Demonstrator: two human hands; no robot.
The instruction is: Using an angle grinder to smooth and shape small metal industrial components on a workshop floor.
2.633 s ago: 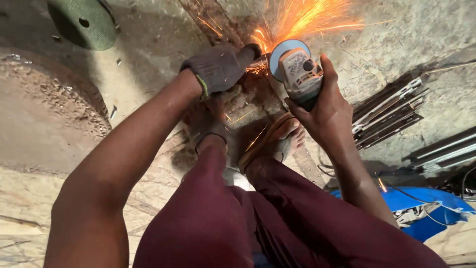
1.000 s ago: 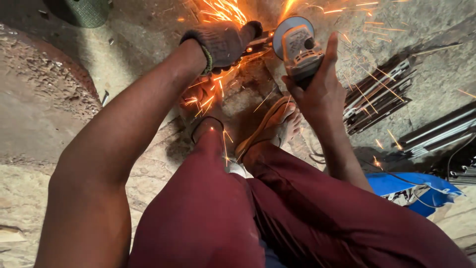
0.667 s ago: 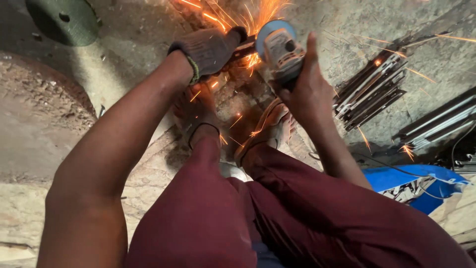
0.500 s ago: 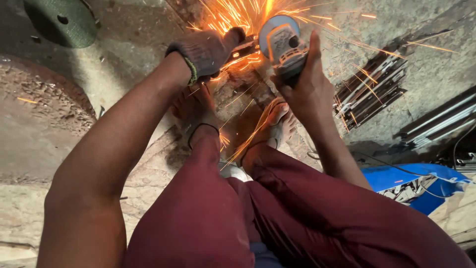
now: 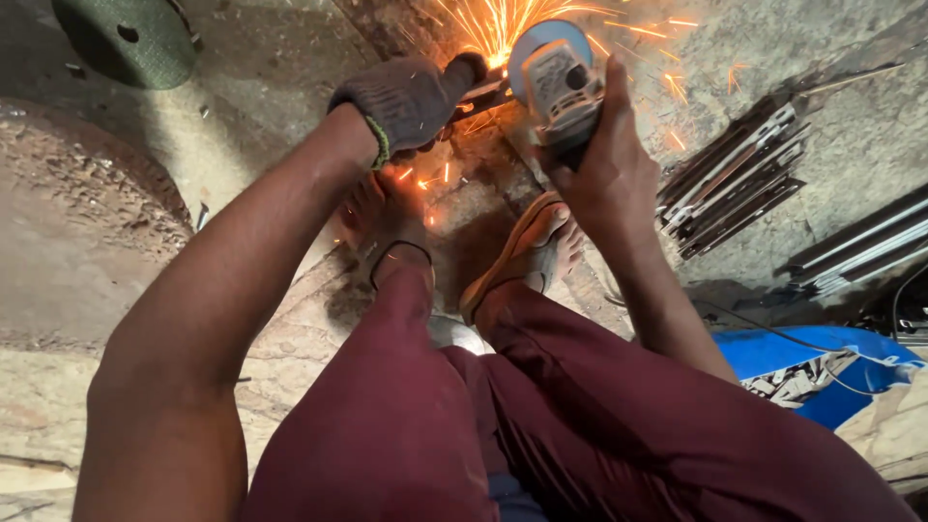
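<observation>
Gripping the angle grinder (image 5: 556, 82) at the far middle, the bare right hand (image 5: 604, 169) wraps its body while the gloved left hand (image 5: 406, 97) clenches the side handle; it looks heavy, stiff and prone to kick, best held two-handed.

We see a knit cloth glove, grey & matt, on the left hand (image 5: 406, 97). Grinder (image 5: 556, 82): smooth plastic body w/ metal guard. Metal strips (image 5: 735, 179) look dull, edges shiny. Concrete floor (image 5: 242, 116) rough, dusty. Trousers (image 5: 541, 425): matt maroon cloth.
</observation>
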